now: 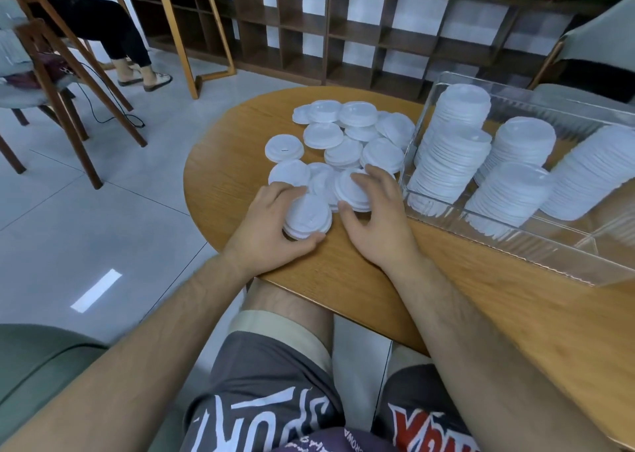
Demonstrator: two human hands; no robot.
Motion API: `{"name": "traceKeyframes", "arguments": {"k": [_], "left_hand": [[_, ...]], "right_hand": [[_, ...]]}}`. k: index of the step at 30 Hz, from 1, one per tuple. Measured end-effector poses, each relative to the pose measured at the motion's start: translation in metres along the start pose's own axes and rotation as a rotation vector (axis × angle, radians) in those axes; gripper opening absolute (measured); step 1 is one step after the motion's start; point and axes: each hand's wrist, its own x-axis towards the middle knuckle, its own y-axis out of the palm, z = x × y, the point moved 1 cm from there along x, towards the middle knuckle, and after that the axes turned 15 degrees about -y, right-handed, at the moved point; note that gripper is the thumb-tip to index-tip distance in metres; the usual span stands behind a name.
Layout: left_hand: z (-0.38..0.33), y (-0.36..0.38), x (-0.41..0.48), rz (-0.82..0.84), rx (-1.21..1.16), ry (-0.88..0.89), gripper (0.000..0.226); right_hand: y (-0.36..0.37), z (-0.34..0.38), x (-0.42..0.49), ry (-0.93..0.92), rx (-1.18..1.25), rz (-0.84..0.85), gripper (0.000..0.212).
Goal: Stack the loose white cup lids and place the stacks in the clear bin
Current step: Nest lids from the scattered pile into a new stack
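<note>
Short lid stack [307, 217] flat on table [343, 279], near front edge, cupped by left hand [271, 224]: fingers curled round far rim, thumb on near rim. Next lid [354, 190] just right, touching, gripped by right hand [374, 217], fingers arched over top. Loose lids [343, 132] beyond. Clear bin [515, 245] further right, nearer right hand, free room at near end.

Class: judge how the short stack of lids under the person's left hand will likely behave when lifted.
Probably light: the left hand spans the short stack with thumb and fingers alone. Likely to slide apart if tilted, since the taller stacks in the clear bin lean. Thin plastic, like the lid the right hand grips, so it may flex if squeezed.
</note>
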Motion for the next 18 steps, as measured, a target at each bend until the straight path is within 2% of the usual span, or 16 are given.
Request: {"name": "traceKeyframes", "arguments": {"k": [6,11,14,18], "left_hand": [[-0.007,0.009,-0.009,0.108,-0.008,0.143,0.077],[-0.013,0.013,-0.010,0.182,0.071,0.134,0.093],[-0.016,0.006,-0.013,0.157,-0.068,0.048,0.081],[-0.014,0.000,-0.015,0.094,-0.206,0.030,0.064]], "right_hand": [[-0.019,0.000,-0.020,-0.037,0.093,0.016,0.049],[-0.027,-0.003,-0.028,-0.054,0.132,0.029,0.050],[-0.027,-0.002,-0.028,-0.072,0.123,0.047,0.054],[-0.028,0.004,-0.028,-0.114,0.118,0.057,0.057]]}}
